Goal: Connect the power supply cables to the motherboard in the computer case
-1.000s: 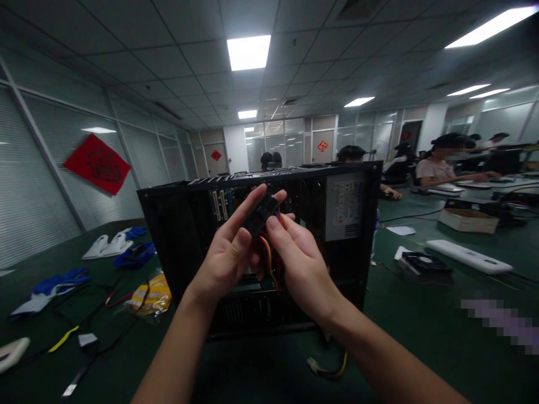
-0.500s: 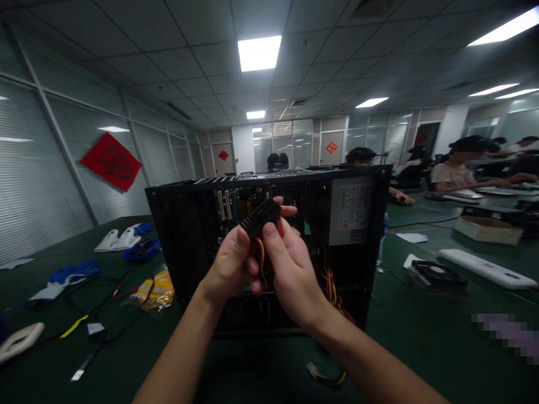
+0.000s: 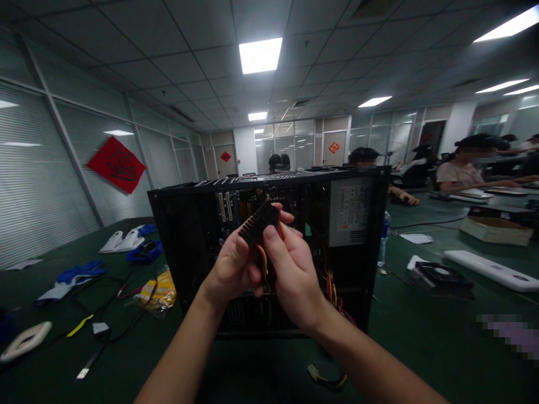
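Observation:
Both hands meet in front of an open black computer case (image 3: 163,247), gripping a black power cable connector (image 3: 258,222). My left hand (image 3: 231,266) is closed around its lower left end. My right hand (image 3: 293,269) pinches the upper right end, thumb on the near side. A row of slots shows along the connector. Yellow, red and dark wires (image 3: 264,261) run down from it between the palms. Behind, a silver power supply (image 3: 351,210) sits in the case's upper right corner, with bundled wires (image 3: 331,289) hanging below.
On the green table (image 3: 421,348), a loose cable plug (image 3: 326,379) lies in front of the case. Blue-white gloves (image 3: 73,278), cables and a yellow packet (image 3: 159,292) are left. A bottle (image 3: 383,238), black fan (image 3: 442,275), white power strip (image 3: 490,269) and open box (image 3: 497,230) are right.
The connector has turned slightly in my fingers, so its slots show more clearly. Both hands keep their hold. The surroundings have shifted a little in view.

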The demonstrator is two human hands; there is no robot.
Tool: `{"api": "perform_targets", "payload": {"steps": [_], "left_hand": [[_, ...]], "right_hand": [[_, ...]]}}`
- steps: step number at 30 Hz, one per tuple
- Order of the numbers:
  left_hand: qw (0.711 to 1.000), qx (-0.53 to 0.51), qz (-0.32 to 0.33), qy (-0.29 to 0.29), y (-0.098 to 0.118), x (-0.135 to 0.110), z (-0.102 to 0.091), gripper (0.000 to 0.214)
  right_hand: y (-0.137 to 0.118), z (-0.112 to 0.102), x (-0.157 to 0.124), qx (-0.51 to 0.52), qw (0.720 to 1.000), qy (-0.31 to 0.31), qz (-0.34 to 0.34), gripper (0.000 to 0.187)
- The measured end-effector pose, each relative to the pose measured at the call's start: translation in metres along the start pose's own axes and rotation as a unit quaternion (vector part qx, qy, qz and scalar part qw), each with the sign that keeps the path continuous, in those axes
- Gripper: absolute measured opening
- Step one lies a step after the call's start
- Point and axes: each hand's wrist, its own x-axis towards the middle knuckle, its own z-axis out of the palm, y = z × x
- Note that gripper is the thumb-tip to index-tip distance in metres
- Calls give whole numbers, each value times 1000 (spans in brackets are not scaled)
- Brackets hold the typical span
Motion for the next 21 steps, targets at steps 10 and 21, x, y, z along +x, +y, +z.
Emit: {"api": "perform_targets", "payload": {"steps": [10, 21], "left_hand": [[995, -27, 63, -76, 3, 5, -17, 64], [994, -27, 71, -82, 4, 5, -10, 64]], "right_hand": [[-7, -1, 3, 54, 996, -46, 53, 42], [-16, 2, -2, -7, 1000, 17, -10, 43]]}}
